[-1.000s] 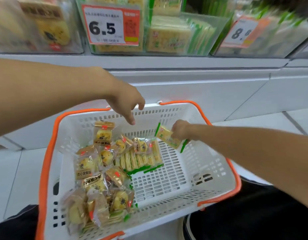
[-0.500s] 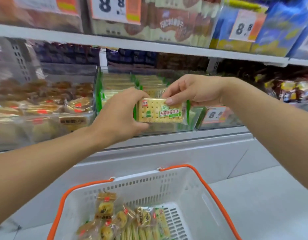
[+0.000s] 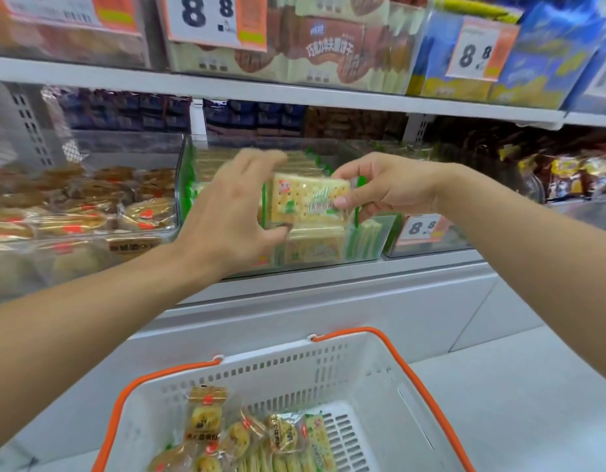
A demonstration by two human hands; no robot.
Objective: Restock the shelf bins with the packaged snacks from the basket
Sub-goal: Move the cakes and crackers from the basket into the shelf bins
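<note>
Green-edged wrapper, pale cracker showing through: the cracker packet (image 3: 306, 199) was pinched at its right end by the fingers (image 3: 342, 201) of my right hand (image 3: 383, 189), thumb in front, the other fingertips on the top edge. My left hand (image 3: 232, 212) stood at the packet's left end with fingers spread and blurred; I could not tell whether they touched the wrapper, but they were not curled round it. I held the packet upright, label toward me, at the mouth of the clear shelf bin (image 3: 380, 233), above a row of like packets (image 3: 315, 248) stacked on edge inside. To the left, a second clear bin (image 3: 90, 212) held brown wrapped pastries. To the right, an orange-and-white price tag (image 3: 422, 228) reading 8.8 hung on a neighbouring bin. The shelf above (image 3: 295, 93) carried brown-and-cream biscuit packs and blue packs, each with its own price tag. Below my forearms the white basket (image 3: 295, 376) with orange handles sat on the pale floor (image 3: 516, 386); in its left part lay yellow wrapped cakes (image 3: 206, 417) and more green-edged cracker packets (image 3: 317, 441).
</note>
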